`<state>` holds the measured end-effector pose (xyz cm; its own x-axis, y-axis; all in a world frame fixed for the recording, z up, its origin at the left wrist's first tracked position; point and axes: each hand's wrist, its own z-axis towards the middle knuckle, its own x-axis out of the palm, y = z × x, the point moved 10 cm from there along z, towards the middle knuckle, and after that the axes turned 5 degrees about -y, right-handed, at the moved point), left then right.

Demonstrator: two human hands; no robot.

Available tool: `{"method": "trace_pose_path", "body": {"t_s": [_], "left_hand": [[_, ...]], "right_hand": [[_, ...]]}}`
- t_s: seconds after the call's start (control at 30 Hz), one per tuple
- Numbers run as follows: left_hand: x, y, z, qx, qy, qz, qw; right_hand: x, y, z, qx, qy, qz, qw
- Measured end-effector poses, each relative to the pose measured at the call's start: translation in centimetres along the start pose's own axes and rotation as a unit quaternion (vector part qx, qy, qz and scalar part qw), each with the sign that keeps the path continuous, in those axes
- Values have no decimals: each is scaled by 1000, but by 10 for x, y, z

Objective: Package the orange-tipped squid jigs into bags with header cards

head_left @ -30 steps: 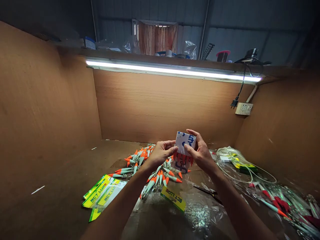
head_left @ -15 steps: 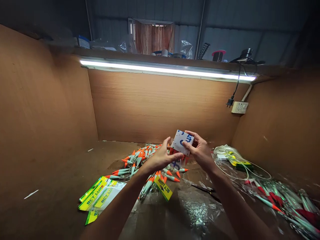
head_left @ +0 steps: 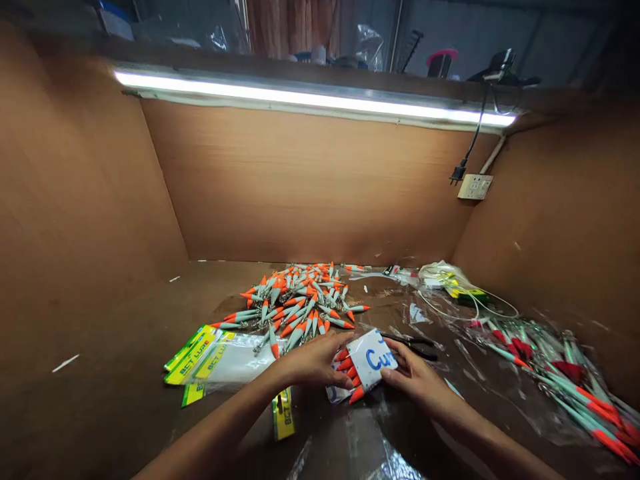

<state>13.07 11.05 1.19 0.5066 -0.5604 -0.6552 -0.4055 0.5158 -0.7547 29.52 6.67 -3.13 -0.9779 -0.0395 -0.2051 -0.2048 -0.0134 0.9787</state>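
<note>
My left hand (head_left: 320, 365) is closed around a bundle of lures with orange tips (head_left: 354, 377), low over the near middle of the table. Against the right side of these tips lies a white piece of card or packaging with blue lettering (head_left: 371, 360). My right hand (head_left: 414, 375) pinches its right edge, thumb on top. Another patterned white piece (head_left: 336, 393) shows under the bundle. Just beyond my hands spreads a heap of orange and pale lures (head_left: 300, 297). To the left lie yellow-green BCT LURE bags (head_left: 203, 357), and one more bag (head_left: 284, 413) is below my left forearm.
Dark-handled pliers or scissors (head_left: 417, 347) lie behind my right hand. Red and pale green lures (head_left: 575, 373) are piled at the right, near a white cord (head_left: 493, 307). Clear plastic scraps (head_left: 395, 463) lie in front. Wooden walls (head_left: 310, 193) surround the table.
Both hands have come down and nearer with the white piece, and its larger blue letters now show. The bundle's orange tips are more exposed. The view has tilted downward.
</note>
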Motion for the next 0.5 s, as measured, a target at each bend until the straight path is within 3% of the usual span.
{"method": "trace_pose_path", "body": {"t_s": [0.1,0.17,0.37,0.5], "left_hand": [[6,1,-24,-17,-41,116,992],[12,-1,-40,-22,-42,146,988],[16,2,-67,-22,-66,153,986],[11,5,-72,-12,-75,116,990]], "right_hand": [[-9,2,-26,-85,34,-199,976],[-6,10,-29,-139,68,-271,950],[29,31,-3,-220,192,-286,913],[30,37,7,-229,203,-280,910]]}}
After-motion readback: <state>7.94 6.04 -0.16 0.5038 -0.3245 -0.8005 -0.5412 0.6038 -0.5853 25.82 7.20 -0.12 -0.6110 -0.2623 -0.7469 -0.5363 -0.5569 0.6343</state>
